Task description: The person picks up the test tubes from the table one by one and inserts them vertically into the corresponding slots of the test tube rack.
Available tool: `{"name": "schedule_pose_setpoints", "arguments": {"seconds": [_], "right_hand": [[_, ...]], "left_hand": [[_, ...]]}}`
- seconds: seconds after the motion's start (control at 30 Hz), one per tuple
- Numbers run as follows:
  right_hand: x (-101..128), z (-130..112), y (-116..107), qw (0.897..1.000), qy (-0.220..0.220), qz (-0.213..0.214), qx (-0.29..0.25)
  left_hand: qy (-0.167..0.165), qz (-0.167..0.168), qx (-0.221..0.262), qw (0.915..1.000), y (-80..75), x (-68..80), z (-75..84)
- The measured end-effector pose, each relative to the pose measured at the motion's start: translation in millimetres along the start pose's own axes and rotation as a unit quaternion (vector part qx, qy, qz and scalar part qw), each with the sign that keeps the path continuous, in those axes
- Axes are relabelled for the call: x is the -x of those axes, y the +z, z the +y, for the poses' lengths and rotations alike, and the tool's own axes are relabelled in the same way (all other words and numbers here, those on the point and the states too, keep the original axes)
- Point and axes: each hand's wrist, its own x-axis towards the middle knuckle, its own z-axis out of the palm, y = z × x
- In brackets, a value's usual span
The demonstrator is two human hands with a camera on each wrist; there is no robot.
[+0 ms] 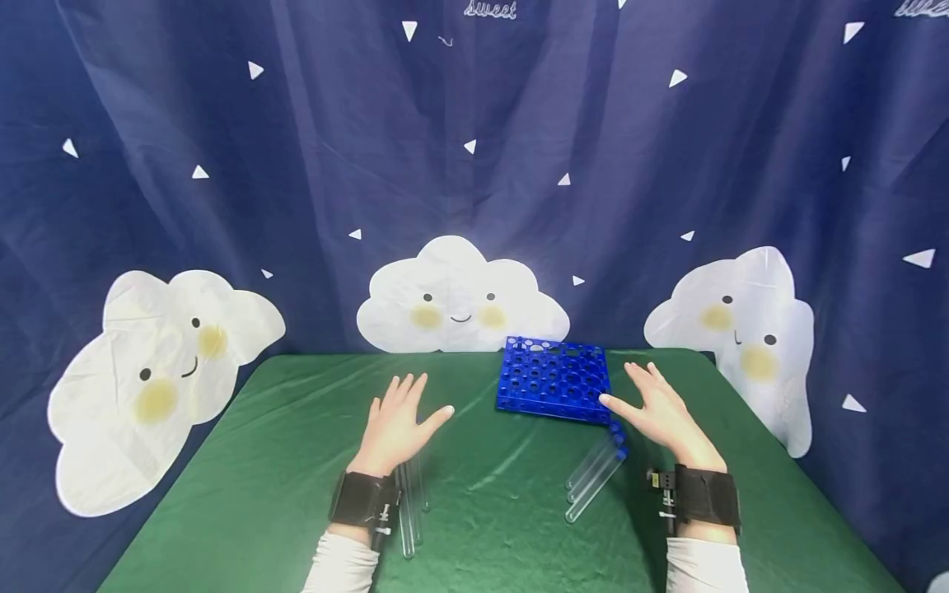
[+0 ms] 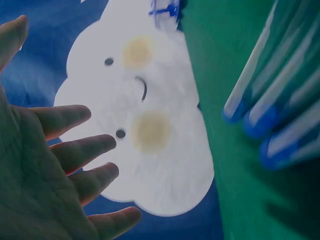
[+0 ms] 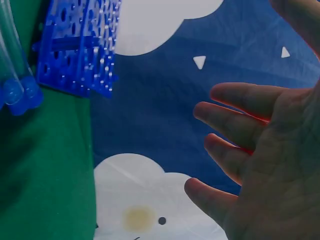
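My left hand (image 1: 396,424) is held up over the table with its fingers spread and nothing in them. Below it lie several clear test tubes (image 1: 407,519), their upper ends hidden by the hand in the head view; blue caps (image 2: 262,122) show on them in the left wrist view. My right hand (image 1: 662,413), fingers extended, holds nothing and hovers beside a blue test tube rack (image 1: 552,380) full of round holes. In the head view its thumb tip overlaps the rack's front right corner. Just in front of that corner lie several more blue-capped test tubes (image 1: 596,482), side by side and slanted.
A green cloth covers the table (image 1: 489,527). Behind it hangs a dark blue curtain (image 1: 460,189) with white clouds and triangles, reaching down to the table's back edge. The rack stands close to that back edge, right of the middle.
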Motion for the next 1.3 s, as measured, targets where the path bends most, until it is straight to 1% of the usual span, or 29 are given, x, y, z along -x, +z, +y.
{"name": "schedule_pose_setpoints", "arguments": {"seconds": [0.23,0.37,0.53,0.63,0.77,0.9,1.0,1.07,1.13,1.2,1.3], "right_hand": [[-5,8,9,1.0,0.01,-0.003,-0.009],[-8,14,16,1.0,0.02,-0.014,-0.017],[-11,21,22,0.999,0.045,-0.015,-0.011],[-13,23,24,0.998,0.061,-0.021,-0.009],[-14,23,29,0.996,0.082,-0.038,-0.011],[-13,25,33,0.995,0.091,-0.035,-0.009],[-15,27,37,0.995,0.093,-0.023,-0.008],[-17,28,39,0.995,0.099,-0.017,-0.008],[-19,28,40,0.994,0.105,-0.009,-0.009],[-20,27,42,0.994,0.111,0.0,-0.014],[-20,24,44,0.992,0.121,0.01,-0.024]], "left_hand": [[0.031,-0.01,0.001,0.9995,23.8,-1.7,15.7],[0.044,-0.02,-0.002,0.9988,34.8,-2.4,25.0],[0.073,-0.037,-0.019,0.9965,46.8,-5.8,37.7],[0.084,-0.052,-0.023,0.9948,50.9,-6.3,44.5],[0.084,-0.075,-0.019,0.9934,51.8,-6.8,52.7],[0.089,-0.086,-0.008,0.9922,53.9,-16.7,61.2],[0.088,-0.082,0.03,0.9923,58.8,-28.1,66.0],[0.08,-0.069,0.062,0.9925,64.0,-35.6,67.6],[0.062,-0.05,0.097,0.992,70.9,-42.6,67.5],[0.041,-0.024,0.128,0.9906,77.8,-48.8,66.8],[0.013,0.01,0.17,0.9852,84.8,-55.9,65.8]]}}
